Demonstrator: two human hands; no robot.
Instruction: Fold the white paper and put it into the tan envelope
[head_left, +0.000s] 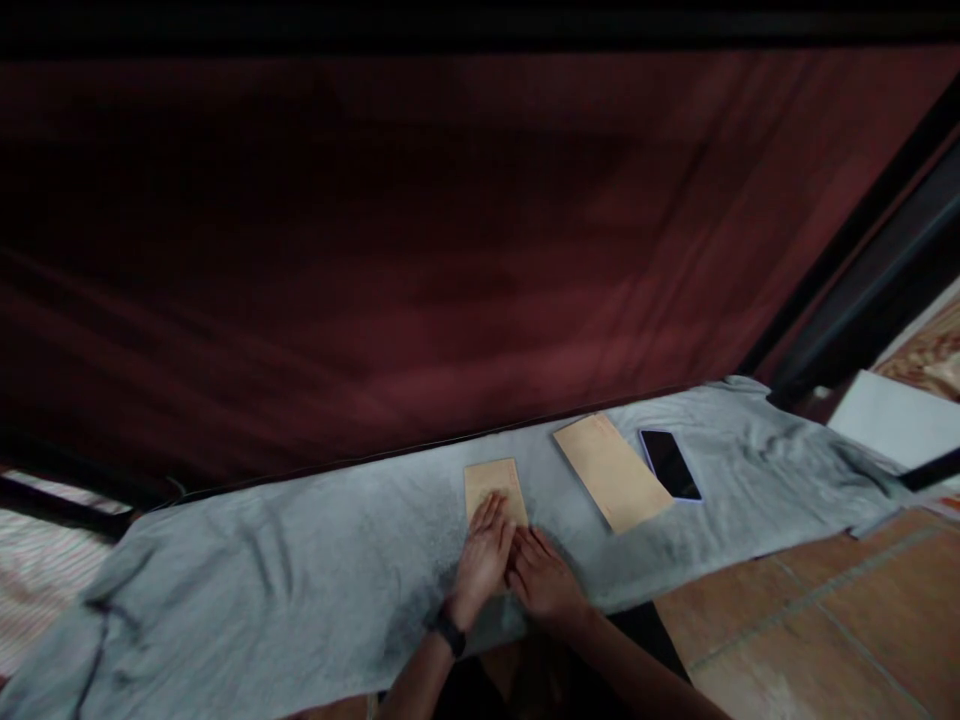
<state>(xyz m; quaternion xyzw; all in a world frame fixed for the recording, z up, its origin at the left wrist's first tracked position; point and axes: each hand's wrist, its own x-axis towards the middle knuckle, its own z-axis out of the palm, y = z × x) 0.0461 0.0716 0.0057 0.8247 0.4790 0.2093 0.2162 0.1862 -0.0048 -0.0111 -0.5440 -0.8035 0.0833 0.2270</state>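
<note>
A tan paper sheet or envelope [491, 478] lies on the grey cloth in front of me. My left hand [486, 545], with a dark band around the wrist, rests on it with fingers stretched out flat. Close beside, my right hand [544, 575] lies at the lower right edge of the paper, its fingers extended toward the left hand and partly touching it. The hands cover the lower part of the paper. To the right lies a larger tan envelope or stack of paper [613, 470], apart from both hands.
A phone with a dark screen [671, 463] lies right of the larger tan paper. The grey cloth [315, 560] covers a long narrow surface against a dark red panel [465, 300]. Tiled floor [825, 610] shows at the lower right, with a white board-like object [900, 415] above it.
</note>
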